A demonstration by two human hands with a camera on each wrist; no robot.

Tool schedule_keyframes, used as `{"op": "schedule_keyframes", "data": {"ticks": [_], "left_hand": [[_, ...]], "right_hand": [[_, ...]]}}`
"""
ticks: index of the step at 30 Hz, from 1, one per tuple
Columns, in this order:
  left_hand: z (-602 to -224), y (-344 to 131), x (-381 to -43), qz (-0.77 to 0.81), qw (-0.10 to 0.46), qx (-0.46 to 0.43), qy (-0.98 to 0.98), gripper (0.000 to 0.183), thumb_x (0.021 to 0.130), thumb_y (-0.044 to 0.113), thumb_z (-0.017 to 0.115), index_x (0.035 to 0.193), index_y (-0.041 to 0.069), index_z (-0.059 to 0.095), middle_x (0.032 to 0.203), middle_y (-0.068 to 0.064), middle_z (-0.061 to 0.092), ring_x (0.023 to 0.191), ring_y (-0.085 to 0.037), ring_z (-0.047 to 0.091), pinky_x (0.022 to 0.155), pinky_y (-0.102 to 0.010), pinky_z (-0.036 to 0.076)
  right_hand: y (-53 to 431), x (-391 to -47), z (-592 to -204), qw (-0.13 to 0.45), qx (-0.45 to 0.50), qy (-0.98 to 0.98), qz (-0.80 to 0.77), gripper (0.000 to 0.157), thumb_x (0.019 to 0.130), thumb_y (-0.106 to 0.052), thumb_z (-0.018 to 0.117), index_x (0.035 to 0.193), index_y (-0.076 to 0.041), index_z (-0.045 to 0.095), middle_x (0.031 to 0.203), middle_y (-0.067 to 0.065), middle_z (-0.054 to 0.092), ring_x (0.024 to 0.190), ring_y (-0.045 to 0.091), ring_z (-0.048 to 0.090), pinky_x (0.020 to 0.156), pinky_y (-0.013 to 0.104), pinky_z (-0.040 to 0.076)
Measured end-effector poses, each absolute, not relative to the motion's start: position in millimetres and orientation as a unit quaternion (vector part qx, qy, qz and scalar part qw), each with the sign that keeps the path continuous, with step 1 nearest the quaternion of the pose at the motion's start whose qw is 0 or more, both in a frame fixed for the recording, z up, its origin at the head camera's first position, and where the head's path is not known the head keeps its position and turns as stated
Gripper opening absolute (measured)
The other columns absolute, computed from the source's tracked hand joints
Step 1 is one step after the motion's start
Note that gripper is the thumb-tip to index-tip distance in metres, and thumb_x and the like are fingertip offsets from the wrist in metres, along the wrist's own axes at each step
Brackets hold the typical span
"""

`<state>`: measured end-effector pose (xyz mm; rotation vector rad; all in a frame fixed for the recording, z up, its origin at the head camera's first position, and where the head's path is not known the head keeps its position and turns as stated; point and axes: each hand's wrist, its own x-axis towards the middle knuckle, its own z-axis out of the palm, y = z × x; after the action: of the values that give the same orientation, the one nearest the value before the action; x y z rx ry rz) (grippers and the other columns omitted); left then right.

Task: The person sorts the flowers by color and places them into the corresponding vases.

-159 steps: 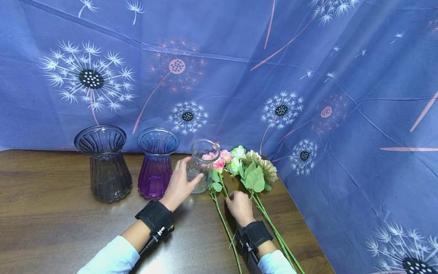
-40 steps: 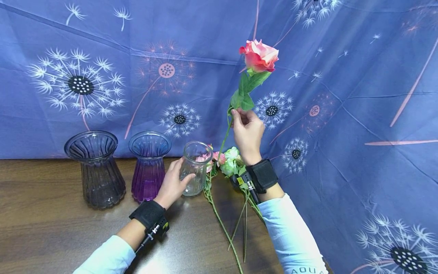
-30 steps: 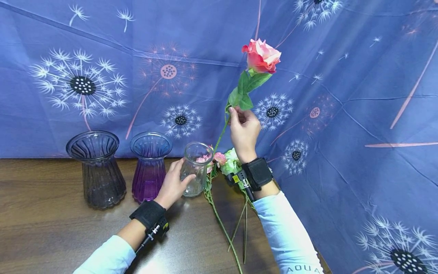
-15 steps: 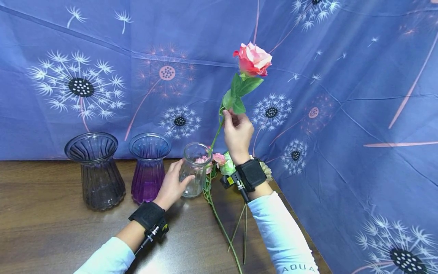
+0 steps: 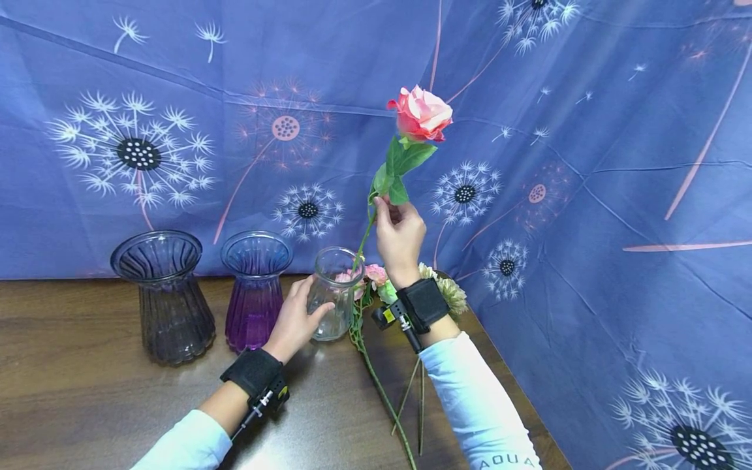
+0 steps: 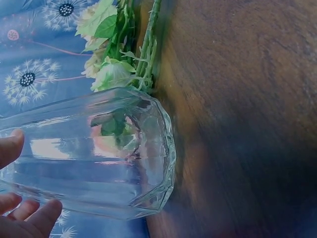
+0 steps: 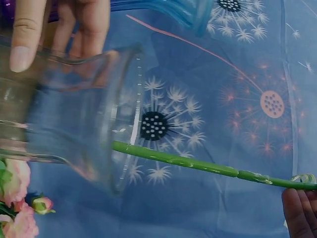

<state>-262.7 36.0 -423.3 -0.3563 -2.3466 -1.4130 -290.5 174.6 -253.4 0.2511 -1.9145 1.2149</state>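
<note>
My right hand point(image 5: 401, 238) pinches the green stem of a pink rose point(image 5: 421, 114) just below its leaves, bloom upward. The stem point(image 7: 198, 163) slants down to the clear glass vase point(image 5: 331, 320), its lower end right at the mouth in the right wrist view. On the table, the vase stands upright with my left hand point(image 5: 296, 320) around its left side. In the left wrist view, the thumb point(image 6: 11, 146) lies on one side of the glass point(image 6: 89, 148) and the fingertips point(image 6: 47, 213) on the other.
A purple-blue glass vase point(image 5: 254, 307) and a larger dark grey one point(image 5: 173, 313) stand to the left. Pink flowers point(image 5: 376, 274), a green-white bloom and beige flowers point(image 5: 452, 295) lie behind my right forearm, stems point(image 5: 382, 391) toward the front. A blue dandelion-print cloth point(image 5: 364, 52) hangs behind.
My right hand has picked up the rose from the flowers on the table, raised it, then brought it left and slightly down to the clear vase's mouth. My left hand stays on the vase.
</note>
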Motion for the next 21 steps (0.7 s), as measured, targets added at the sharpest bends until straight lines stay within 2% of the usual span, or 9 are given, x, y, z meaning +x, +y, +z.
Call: {"op": "schedule_keyframes", "data": {"ticks": [5, 13, 21], "left_hand": [[-423.9, 35.8, -262.3, -0.502, 0.189, -0.127, -0.834, 0.067, 0.08, 0.019, 0.073, 0.133, -0.008, 0.042, 0.129, -0.026, 0.049, 0.117, -0.039, 0.052, 0.102, -0.05, 0.042], [-424.8, 34.6, -262.7, -0.505, 0.193, -0.134, -0.831, 0.068, 0.08, 0.018, 0.074, 0.134, -0.008, 0.042, 0.129, -0.027, 0.049, 0.117, -0.039, 0.051, 0.104, -0.049, 0.041], [-425.0, 34.7, -262.1, -0.504, 0.201, -0.133, -0.829, 0.068, 0.079, 0.017, 0.075, 0.133, -0.008, 0.043, 0.127, -0.027, 0.05, 0.115, -0.039, 0.052, 0.103, -0.05, 0.042]], "right_hand": [[174.4, -290.3, -261.7, 0.414, 0.09, -0.779, 0.462, 0.018, 0.088, -0.015, 0.065, 0.087, 0.003, 0.066, 0.074, 0.018, 0.069, 0.059, 0.02, 0.061, 0.053, 0.016, 0.048], [175.5, -291.3, -273.5, 0.406, 0.09, -0.794, 0.442, 0.02, 0.089, -0.018, 0.064, 0.09, 0.002, 0.067, 0.077, 0.017, 0.069, 0.065, 0.026, 0.066, 0.058, 0.03, 0.055], [176.0, -290.3, -290.0, 0.394, 0.092, -0.809, 0.426, 0.023, 0.09, -0.021, 0.062, 0.085, 0.001, 0.066, 0.074, 0.016, 0.067, 0.063, 0.026, 0.063, 0.054, 0.028, 0.05]]}}
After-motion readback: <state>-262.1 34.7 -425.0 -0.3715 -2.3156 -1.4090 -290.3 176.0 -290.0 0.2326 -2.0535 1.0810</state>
